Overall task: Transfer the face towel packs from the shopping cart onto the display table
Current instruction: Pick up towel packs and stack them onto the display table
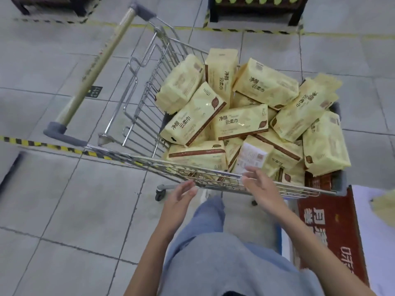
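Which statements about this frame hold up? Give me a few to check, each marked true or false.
1. The shopping cart holds a loose pile of yellow face towel packs. True.
2. The right hand grips a pack. False: it is open and holds nothing, at the cart's near rim.
3. The left hand holds the cart's handle. False: it is open and empty by the near rim, and the handle is off to the left, untouched.
4. Yellow-and-black striped tape runs across the floor. True.
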{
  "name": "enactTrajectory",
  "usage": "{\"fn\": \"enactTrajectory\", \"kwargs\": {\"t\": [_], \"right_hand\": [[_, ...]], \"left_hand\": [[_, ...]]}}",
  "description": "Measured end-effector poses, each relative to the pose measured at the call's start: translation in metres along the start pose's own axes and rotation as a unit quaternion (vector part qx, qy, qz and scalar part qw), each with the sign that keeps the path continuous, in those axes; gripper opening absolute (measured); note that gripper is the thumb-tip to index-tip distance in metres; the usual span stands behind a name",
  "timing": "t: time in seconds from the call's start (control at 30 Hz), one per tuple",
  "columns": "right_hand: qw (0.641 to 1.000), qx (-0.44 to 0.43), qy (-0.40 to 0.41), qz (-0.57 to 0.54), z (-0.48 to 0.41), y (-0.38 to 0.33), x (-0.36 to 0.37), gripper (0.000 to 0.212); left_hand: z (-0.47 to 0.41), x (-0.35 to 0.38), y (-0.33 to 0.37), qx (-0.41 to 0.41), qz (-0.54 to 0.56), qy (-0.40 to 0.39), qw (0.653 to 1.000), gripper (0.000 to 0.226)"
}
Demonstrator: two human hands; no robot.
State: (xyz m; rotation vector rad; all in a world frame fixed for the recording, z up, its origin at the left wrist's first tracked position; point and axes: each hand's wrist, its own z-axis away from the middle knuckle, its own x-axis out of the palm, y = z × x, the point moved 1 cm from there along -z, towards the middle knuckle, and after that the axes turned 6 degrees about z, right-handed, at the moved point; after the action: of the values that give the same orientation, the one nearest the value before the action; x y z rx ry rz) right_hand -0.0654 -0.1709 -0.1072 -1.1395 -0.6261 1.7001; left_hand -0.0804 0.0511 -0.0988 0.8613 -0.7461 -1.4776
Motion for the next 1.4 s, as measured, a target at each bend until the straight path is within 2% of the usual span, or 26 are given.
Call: {"fn": "enactTrajectory", "kwargs": {"t": [0.23,0.33,0.47,0.57,0.63,0.7,0.83,0.93,1.13,1.4], "right_hand": [[0.998,-0.05,0.041,-0.01,-0.105,-0.09,-0.032,0.045],[0.994,-0.072,0.077,0.017,-0.153,-0.121,-0.054,0.05],[0.978,-0.101,0.13,0.125,-0.226,-0.142,-0.081,0.061],[0.956,-0.083,0.108,0.261,-0.276,-0.139,-0.099,0.082],[0.942,-0.064,0.082,0.318,-0.299,-0.128,-0.108,0.092],[0.93,-0.069,0.076,0.352,-0.315,-0.117,-0.114,0.096],[0.912,-0.064,0.084,0.396,-0.331,-0.106,-0.121,0.106],[0.895,-0.081,0.113,0.424,-0.335,-0.101,-0.117,0.105],[0.886,-0.113,0.128,0.431,-0.335,-0.102,-0.117,0.101],[0.894,-0.171,0.199,0.362,-0.31,-0.103,-0.12,0.099]], "left_hand": [[-0.096,-0.011,0.124,0.105,0.027,-0.022,0.994,0.025],[-0.147,-0.017,0.168,0.144,-0.007,-0.006,0.99,0.023],[-0.22,-0.022,0.202,0.181,-0.116,0.072,0.974,0.038],[-0.27,-0.019,0.207,0.148,-0.282,0.091,0.944,0.057],[-0.294,-0.016,0.205,0.142,-0.366,0.079,0.916,0.051],[-0.311,-0.017,0.202,0.128,-0.394,0.072,0.907,0.051],[-0.329,-0.022,0.197,0.057,-0.386,0.068,0.918,0.073],[-0.336,-0.023,0.201,-0.006,-0.393,0.055,0.918,0.092],[-0.342,-0.019,0.217,-0.08,-0.338,0.01,0.938,0.1],[-0.323,-0.018,0.222,-0.012,-0.315,0.071,0.946,0.099]]}}
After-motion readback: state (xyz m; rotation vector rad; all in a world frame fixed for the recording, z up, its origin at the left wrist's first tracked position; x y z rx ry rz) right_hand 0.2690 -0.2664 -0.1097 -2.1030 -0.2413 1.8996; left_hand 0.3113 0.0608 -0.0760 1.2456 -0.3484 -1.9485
